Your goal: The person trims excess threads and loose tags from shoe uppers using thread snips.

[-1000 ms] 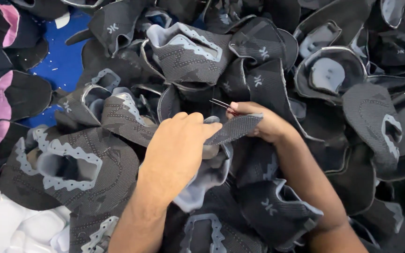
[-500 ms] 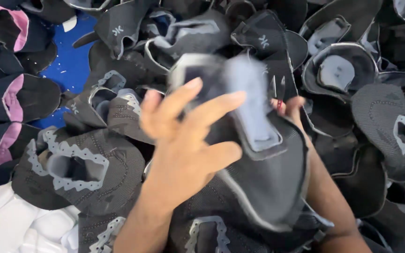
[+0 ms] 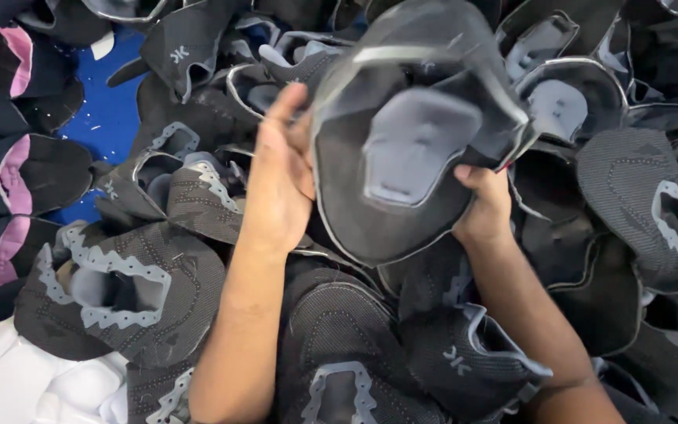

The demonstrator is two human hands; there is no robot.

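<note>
Holding shoe upper [image 3: 410, 149] between left hand [image 3: 280, 184], right hand [image 3: 484, 208].

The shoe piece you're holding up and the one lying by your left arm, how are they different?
The held shoe piece is lifted, showing its smooth grey inner side; the lying piece rests flat on the pile. The held one looks plain inside; the lying one shows knit texture with pale zigzag trim. Both are dark.
</note>
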